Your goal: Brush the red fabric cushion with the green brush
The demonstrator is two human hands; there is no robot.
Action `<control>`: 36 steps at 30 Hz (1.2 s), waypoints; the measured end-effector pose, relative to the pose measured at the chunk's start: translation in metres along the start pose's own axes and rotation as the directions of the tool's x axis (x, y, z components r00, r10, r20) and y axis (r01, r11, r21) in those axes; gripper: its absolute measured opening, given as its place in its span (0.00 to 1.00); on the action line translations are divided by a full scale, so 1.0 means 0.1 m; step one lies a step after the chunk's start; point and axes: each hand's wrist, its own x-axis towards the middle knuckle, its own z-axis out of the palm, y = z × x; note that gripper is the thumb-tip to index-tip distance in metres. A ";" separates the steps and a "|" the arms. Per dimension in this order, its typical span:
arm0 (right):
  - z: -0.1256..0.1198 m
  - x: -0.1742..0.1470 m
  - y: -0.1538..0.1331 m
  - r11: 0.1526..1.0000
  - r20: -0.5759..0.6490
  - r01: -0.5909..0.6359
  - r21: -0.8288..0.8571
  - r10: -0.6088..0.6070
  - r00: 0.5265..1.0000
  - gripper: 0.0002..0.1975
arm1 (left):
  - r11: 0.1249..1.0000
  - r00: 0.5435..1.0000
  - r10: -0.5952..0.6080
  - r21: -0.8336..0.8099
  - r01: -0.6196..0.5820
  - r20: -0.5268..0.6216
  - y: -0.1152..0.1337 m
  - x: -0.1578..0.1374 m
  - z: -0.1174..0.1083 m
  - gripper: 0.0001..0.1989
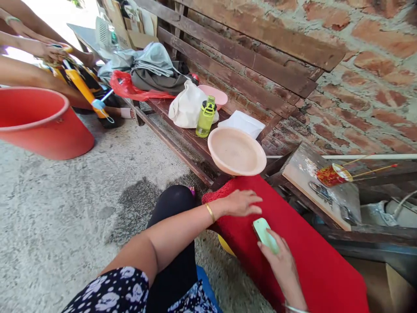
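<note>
Right hand (280, 257): grasping a mint-green oblong item (264, 234), thumb along the near side and fingers along the far side, palm down. The item is above the middle of the red cloth (306, 256); whether its underside touches the cloth cannot be told. The right forearm enters from the lower edge. Left hand (243, 203): released, palm down, fingers extended and slightly spread over the far part of the cloth, near the item but apart from it. The left arm crosses from lower left; a gold bracelet (210, 212) encircles the wrist.

Markings: a red-and-gold can (332, 174) bears print too small to read. Thin sticks project from its mouth.

Surroundings: a pale basin (237, 150) stands just beyond the cloth's far end, limiting space ahead of the left hand. Behind it, on a wooden bench (185, 129), are a green bottle (205, 118), a white cloth bag (186, 105) and a pink bowl (220, 96). The can stands on a board (304, 167) to the right. At far left stands a large red tub (73, 130); beyond it, another person's hands (54, 53) hold a yellow-and-black article (78, 84).
</note>
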 end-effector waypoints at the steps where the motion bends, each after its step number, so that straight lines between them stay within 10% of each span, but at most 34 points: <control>1: 0.05 0.08 -0.07 0.999 -0.017 0.001 -0.032 -0.002 1.000 0.34 | 0.994 0.994 -0.102 0.045 0.104 -0.051 -0.09 0.06 0.02 0.29; 7: 0.08 0.12 0.17 0.976 0.053 0.131 -0.172 -0.123 0.991 0.31 | 0.918 0.977 -0.200 0.336 0.212 -0.070 -0.41 0.24 0.44 0.31; 12: -0.43 -0.19 0.80 0.963 -0.069 -0.120 -0.241 0.106 0.992 0.34 | 0.911 0.980 -0.171 0.362 0.198 -0.107 -0.48 0.24 0.57 0.32; 21: 0.19 -0.17 0.12 0.964 -0.002 0.168 -0.206 -0.172 0.985 0.32 | 0.908 0.980 -0.138 0.378 0.182 -0.140 -0.53 0.25 0.57 0.31; 29: -0.85 -0.82 1.37 0.926 -0.190 -0.328 -0.185 0.293 0.937 0.35 | 0.914 0.981 -0.143 0.364 0.182 -0.132 -0.48 0.24 0.54 0.30; 36: -0.14 -0.75 0.67 0.997 -0.082 -0.051 -0.055 0.047 0.996 0.28 | 0.871 0.950 -0.212 0.397 0.290 -0.228 -0.30 0.26 0.68 0.29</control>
